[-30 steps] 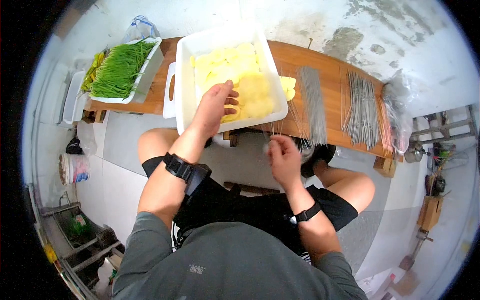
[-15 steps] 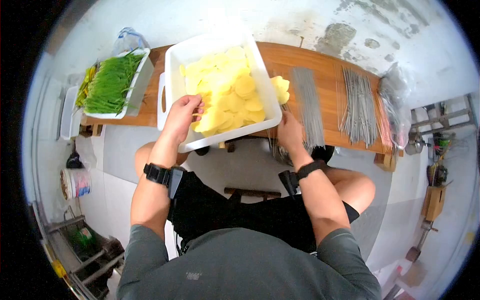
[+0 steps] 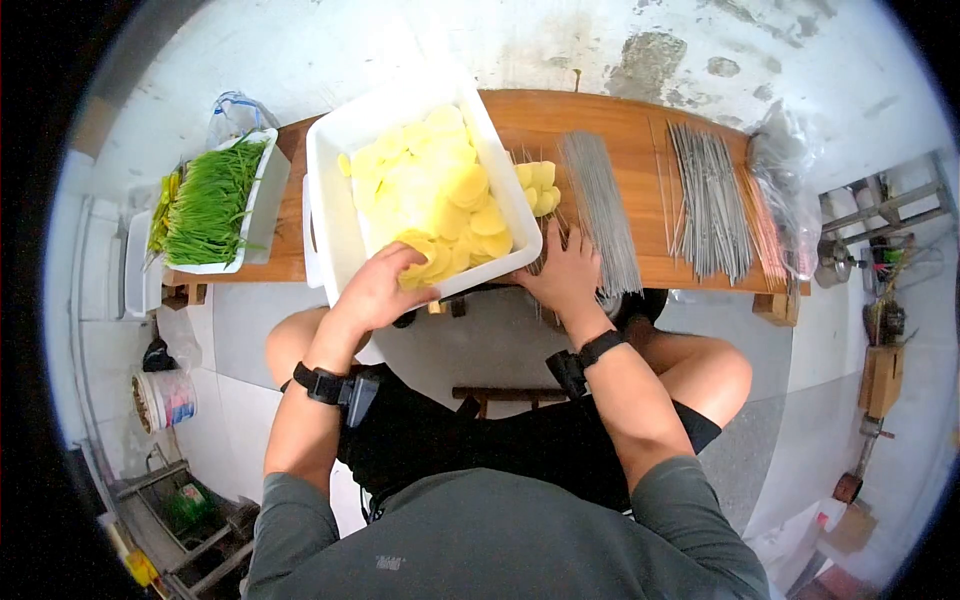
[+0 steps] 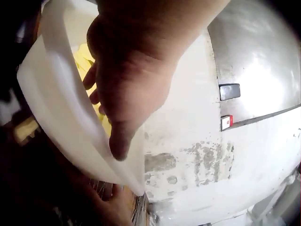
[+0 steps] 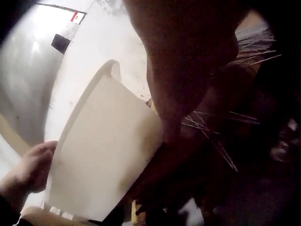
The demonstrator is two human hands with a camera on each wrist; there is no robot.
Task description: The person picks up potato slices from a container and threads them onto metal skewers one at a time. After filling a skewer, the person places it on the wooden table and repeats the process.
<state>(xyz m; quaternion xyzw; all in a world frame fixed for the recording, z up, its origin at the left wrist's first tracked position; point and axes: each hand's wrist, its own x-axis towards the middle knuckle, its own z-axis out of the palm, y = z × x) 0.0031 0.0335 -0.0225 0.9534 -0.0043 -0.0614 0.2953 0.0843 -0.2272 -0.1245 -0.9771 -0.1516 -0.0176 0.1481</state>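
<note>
While the head view shows both hands from above, the left hand (image 3: pixel 382 288) is at the near rim of a white tub (image 3: pixel 325 215), with fingers curled over the yellow slices (image 3: pixel 405 190) and a digit lower down along the rim. The right hand (image 3: pixel 565 275) has its fingers spread wide, reaching over thin sticks by the front edge of the wooden table (image 3: pixel 520 115), its thumb beside the tub's near right corner. Just past its fingertips, more slices (image 3: pixel 541 186) lie in a cluster between the tub and a grey bundle of sticks (image 3: pixel 603 215), so the hand has only a narrow gap there; wood shows between that bundle and a second stick bundle (image 3: pixel 710 205) farther right. The left wrist view adds the grip itself: fingers go down inside the tub wall, near the slices, while one digit lies against the rim, so the wall is held between them. The right wrist view shows the tub's outer side and loose sticks (image 5: pixel 207 128) jutting out below the right hand, with a digit touching the tub's lower edge; its other fingers are too dark to tell.
</note>
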